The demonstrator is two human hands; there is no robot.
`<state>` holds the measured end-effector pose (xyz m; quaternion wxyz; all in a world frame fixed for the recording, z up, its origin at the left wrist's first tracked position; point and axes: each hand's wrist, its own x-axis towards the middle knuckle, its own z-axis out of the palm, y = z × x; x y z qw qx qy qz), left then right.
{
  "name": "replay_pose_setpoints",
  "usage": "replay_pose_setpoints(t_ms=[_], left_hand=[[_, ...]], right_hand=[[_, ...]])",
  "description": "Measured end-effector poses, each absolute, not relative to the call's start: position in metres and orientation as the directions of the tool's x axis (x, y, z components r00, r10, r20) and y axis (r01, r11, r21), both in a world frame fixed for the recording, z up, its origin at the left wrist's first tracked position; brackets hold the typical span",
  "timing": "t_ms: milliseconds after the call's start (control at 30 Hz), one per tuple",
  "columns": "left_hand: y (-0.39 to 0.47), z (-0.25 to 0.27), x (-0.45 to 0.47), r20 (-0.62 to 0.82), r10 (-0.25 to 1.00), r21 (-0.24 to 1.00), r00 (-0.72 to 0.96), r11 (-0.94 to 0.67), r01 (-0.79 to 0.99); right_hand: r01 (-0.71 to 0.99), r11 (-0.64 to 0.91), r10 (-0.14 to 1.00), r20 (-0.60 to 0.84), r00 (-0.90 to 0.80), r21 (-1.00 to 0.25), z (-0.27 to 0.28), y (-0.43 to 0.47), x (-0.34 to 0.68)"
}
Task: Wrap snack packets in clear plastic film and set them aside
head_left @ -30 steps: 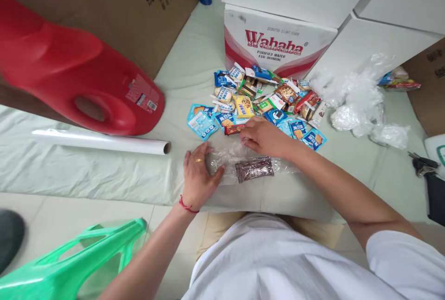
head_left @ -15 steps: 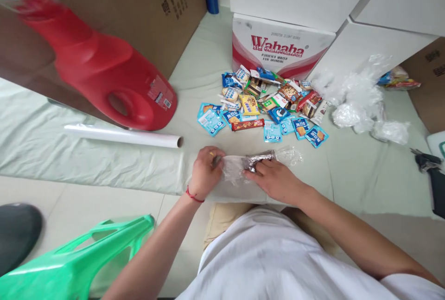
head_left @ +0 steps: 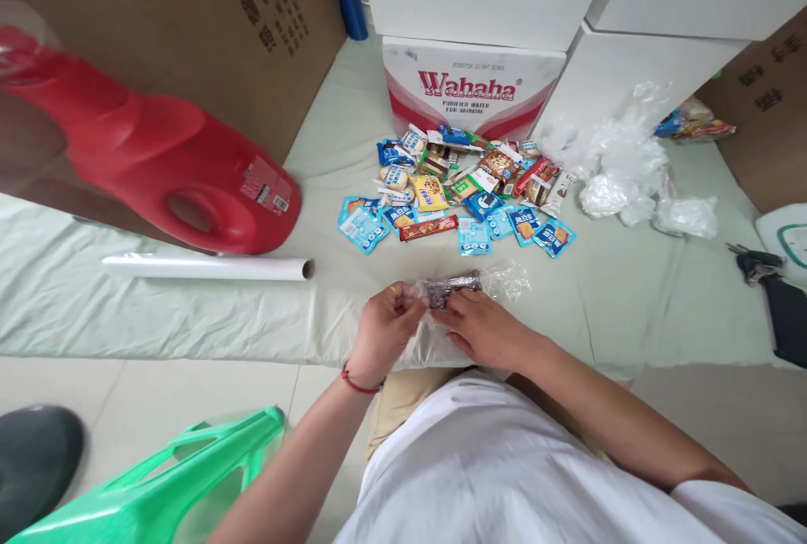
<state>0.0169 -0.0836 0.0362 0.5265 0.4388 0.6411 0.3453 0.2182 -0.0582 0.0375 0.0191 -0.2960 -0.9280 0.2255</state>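
A dark brown, shiny oblong packet (head_left: 463,282) lies on the cloth near the front edge, wrapped in clear plastic film (head_left: 509,278) whose loose end fans out to the right. My left hand (head_left: 386,327), with a red cord on its wrist, is closed in a pinch on the film at the packet's left end. Fingers of my right hand (head_left: 490,330) are curled over the packet's front side and hold it down. The fingertips partly hide the packet, so its kind does not show.
Behind my hands are several snack packets (head_left: 429,192) and crumpled plastic film (head_left: 621,166). On the left lie a film roll (head_left: 208,267) and a large red bottle (head_left: 164,157). A Wahaha carton (head_left: 470,90) stands behind; keys (head_left: 753,262) lie right, a green stool (head_left: 157,493) below left.
My left hand has moved right, gathering the film between the hands close against the packet's left end. My right hand stays on the packet. The camera view has shifted slightly.
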Motion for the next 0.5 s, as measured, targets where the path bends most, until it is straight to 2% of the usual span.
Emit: replay_pose_setpoints(t_ms=[100, 167, 200, 267, 333, 367, 433, 500], left_hand=[[-0.076, 0.033, 0.043, -0.264, 0.964, 0.928, -0.013, 0.258, 0.269], [-0.075, 0.027, 0.055, -0.122, 0.992, 0.898, 0.013, 0.105, 0.427], [-0.076, 0.024, 0.059, -0.056, 0.998, 0.857, 0.033, 0.031, 0.515], [-0.08, 0.018, 0.065, -0.001, 0.996, 0.727, 0.086, -0.059, 0.684], [-0.085, 0.014, 0.069, -0.045, 0.991, 0.568, 0.128, -0.08, 0.819], [-0.087, 0.013, 0.071, -0.074, 0.987, 0.497, 0.14, -0.085, 0.863], [-0.088, 0.014, 0.074, -0.099, 0.984, 0.41, 0.15, -0.097, 0.907], [-0.087, 0.015, 0.076, -0.096, 0.984, 0.379, 0.151, -0.104, 0.92]], right_hand=[[0.505, 0.681, 0.559, -0.069, -0.826, -0.531, 0.04, -0.056, 0.225], [0.438, 0.625, 0.54, -0.046, -0.84, -0.647, 0.046, -0.051, 0.239], [0.422, 0.57, 0.575, -0.024, -0.818, -0.705, 0.049, -0.047, 0.249], [0.472, 0.444, 0.761, 0.042, -0.647, -0.762, 0.053, -0.036, 0.27], [0.607, 0.32, 0.93, 0.121, -0.346, -0.728, 0.051, -0.021, 0.288], [0.668, 0.26, 0.963, 0.134, -0.234, -0.698, 0.048, -0.014, 0.295], [0.722, 0.162, 0.979, 0.016, -0.205, -0.672, 0.039, -0.003, 0.305], [0.704, 0.07, 0.93, -0.209, -0.302, -0.706, 0.029, 0.0, 0.311]])
